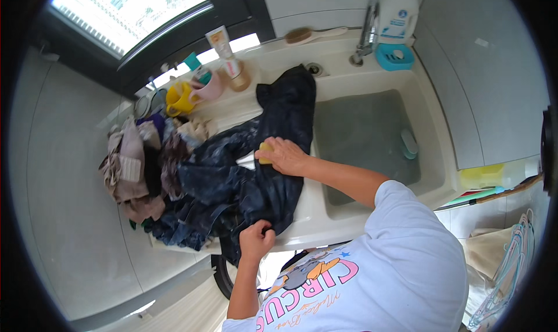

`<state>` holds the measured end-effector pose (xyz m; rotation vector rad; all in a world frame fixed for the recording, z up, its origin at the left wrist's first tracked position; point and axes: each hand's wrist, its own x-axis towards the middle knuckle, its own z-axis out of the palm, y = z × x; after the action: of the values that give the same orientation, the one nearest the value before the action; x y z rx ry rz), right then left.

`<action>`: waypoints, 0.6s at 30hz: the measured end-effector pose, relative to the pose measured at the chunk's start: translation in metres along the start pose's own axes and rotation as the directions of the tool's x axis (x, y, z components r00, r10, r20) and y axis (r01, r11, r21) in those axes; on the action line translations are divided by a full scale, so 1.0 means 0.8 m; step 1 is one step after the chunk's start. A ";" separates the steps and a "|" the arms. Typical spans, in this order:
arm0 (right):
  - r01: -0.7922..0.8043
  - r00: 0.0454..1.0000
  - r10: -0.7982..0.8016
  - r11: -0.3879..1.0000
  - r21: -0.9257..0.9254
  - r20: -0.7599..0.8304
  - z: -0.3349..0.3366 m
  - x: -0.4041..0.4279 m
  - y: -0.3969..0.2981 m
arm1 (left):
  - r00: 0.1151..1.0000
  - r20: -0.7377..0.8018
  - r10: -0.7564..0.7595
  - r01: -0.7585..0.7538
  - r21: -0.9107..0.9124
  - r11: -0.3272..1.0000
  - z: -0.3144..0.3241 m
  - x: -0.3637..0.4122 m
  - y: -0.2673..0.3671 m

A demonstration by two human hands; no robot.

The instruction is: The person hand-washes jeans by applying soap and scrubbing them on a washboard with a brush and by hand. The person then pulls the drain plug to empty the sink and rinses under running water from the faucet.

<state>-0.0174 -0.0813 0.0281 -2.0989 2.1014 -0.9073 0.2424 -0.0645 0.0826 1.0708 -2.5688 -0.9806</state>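
Observation:
Wet dark trousers [285, 101] lie spread over the washboard side of a cream laundry sink [301, 238]. My right hand [287, 156] holds a yellow bar of soap [264, 153] against the upper part of the cloth. At the sink's front edge, my left hand [257, 240] is closed on the lower part of the same dark garment. Greyish water [362, 131] stands in the basin to the right, with a pale green oval object [409, 143] at its right side.
Other clothes [130, 170] are heaped at left. Along the back are a yellow cup [179, 98], a pink cup [209, 88], tubes, a wooden-handled brush [301, 36], the faucet [364, 40], a blue soap dish [394, 58] and a detergent bottle [397, 13]. Hangers [508, 266] hang lower right.

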 end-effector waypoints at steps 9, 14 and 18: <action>-0.497 0.858 0.319 0.712 -0.496 -0.402 -0.257 -0.082 0.328 | 0.972 0.053 -0.230 0.231 -0.013 0.973 -0.002 0.013 0.005; -0.400 0.912 0.353 0.661 -0.635 -0.207 -0.290 -0.108 0.385 | 0.963 0.087 -0.255 0.256 -0.003 0.967 -0.003 0.022 0.009; -0.447 0.843 0.232 0.805 -0.391 -0.485 -0.262 -0.148 0.337 | 0.950 0.087 -0.300 0.300 0.020 0.954 -0.004 0.015 0.006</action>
<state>-0.3383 0.0834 0.0447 -1.6661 3.1040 -0.8966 0.2323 -0.0721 0.0873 1.4851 -2.5265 -1.1102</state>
